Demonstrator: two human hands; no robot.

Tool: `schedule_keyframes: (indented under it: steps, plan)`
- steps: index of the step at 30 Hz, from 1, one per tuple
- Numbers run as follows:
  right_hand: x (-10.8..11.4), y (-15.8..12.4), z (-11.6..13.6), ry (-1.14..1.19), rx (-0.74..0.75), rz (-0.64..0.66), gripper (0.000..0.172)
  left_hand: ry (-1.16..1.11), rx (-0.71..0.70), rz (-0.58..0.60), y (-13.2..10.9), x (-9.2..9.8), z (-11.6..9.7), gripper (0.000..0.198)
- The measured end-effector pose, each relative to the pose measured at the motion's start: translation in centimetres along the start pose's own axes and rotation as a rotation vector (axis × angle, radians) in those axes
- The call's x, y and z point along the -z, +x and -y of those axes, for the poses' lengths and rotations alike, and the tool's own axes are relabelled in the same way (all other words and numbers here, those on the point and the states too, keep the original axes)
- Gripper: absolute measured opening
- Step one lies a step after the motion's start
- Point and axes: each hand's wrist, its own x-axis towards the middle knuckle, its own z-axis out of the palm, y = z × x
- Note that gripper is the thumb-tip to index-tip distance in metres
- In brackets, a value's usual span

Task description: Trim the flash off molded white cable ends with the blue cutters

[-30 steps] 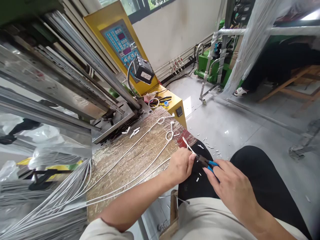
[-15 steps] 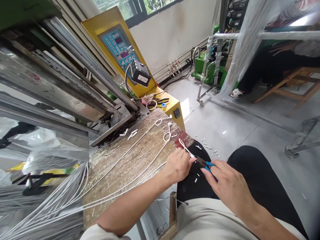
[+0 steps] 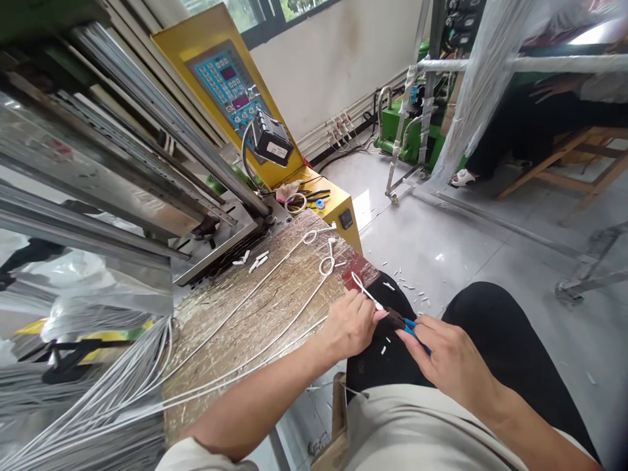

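Observation:
My left hand (image 3: 349,323) is closed, pinching the end of a white cable (image 3: 364,292) at the near right corner of the foil-covered worktop (image 3: 255,307). My right hand (image 3: 449,358) grips blue-handled pliers (image 3: 403,322), whose jaws touch the cable tip right beside my left fingers. Both hands hover above my black-trousered lap. Two more looped white cables (image 3: 326,265) lie across the worktop. Small white offcuts (image 3: 385,347) rest on my lap.
A metal press (image 3: 122,163) with a yellow control panel (image 3: 228,91) stands behind the worktop. Tools and tape lie on a yellow box (image 3: 314,196). A bundle of white cables (image 3: 98,399) hangs at left. Another person sits at far right (image 3: 530,131). Offcuts litter the grey floor (image 3: 412,288).
The view has shifted a little. Both hands stay together at the cable end with the pliers; no clear change in grip.

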Motion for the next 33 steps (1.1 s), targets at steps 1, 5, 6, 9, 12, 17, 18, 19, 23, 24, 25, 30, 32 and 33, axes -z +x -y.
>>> schedule_keyframes:
  steps: [1, 5, 6, 9, 12, 17, 18, 19, 23, 24, 25, 30, 32, 33]
  plan:
    - [0.0, -0.1, -0.1, 0.008, 0.005, 0.001, 0.037, -0.007, 0.006, -0.002, 0.0, -0.1, 0.0, 0.039]
    - [-0.2, 0.0, -0.1, -0.057, 0.018, -0.056, 0.035, -0.054, 0.023, -0.006, -0.1, -0.2, 0.0, 0.039]
    - [-0.3, 0.1, -0.1, -0.107, 0.014, -0.084, 0.033, -0.073, 0.031, 0.002, -0.1, -0.2, 0.1, 0.039]
    - [-0.2, 0.6, -0.3, -0.242, 0.009, -0.125, 0.028, -0.152, 0.059, 0.027, -0.2, -0.1, 0.2, 0.039]
    - [0.2, 1.3, -0.9, -0.240, 0.074, -0.096, 0.027, -0.263, 0.056, 0.052, -0.2, 0.1, 0.6, 0.041]
    - [1.5, 1.7, -2.0, -0.185, 0.178, -0.038, 0.029, -0.370, 0.036, 0.093, -0.1, 0.3, 0.9, 0.042]
    - [1.7, 1.6, -2.0, -0.172, 0.185, -0.034, 0.030, -0.371, 0.036, 0.089, -0.1, 0.3, 0.9, 0.042]
    - [1.8, 1.5, -2.0, -0.155, 0.186, -0.030, 0.032, -0.368, 0.035, 0.082, -0.1, 0.2, 0.8, 0.042]
    - [1.8, 1.0, -1.8, -0.102, 0.174, -0.030, 0.038, -0.348, 0.042, 0.063, -0.1, 0.1, 0.7, 0.042]
    - [1.8, 1.0, -1.8, -0.116, 0.168, -0.045, 0.037, -0.352, 0.044, 0.061, 0.0, 0.1, 0.7, 0.043]
    - [1.8, 1.0, -1.8, -0.144, 0.161, -0.066, 0.034, -0.360, 0.043, 0.064, 0.0, 0.1, 0.7, 0.043]
    - [2.5, 2.0, -2.3, -0.245, 0.203, -0.089, 0.028, -0.423, 0.010, 0.129, 0.2, 0.5, 1.0, 0.045]
    - [2.9, 2.4, -2.8, -0.226, 0.250, -0.054, 0.027, -0.450, -0.016, 0.156, 0.4, 0.8, 1.1, 0.046]
    - [3.1, 2.5, -3.0, -0.220, 0.268, -0.038, 0.026, -0.463, -0.034, 0.166, 0.4, 0.9, 1.2, 0.045]
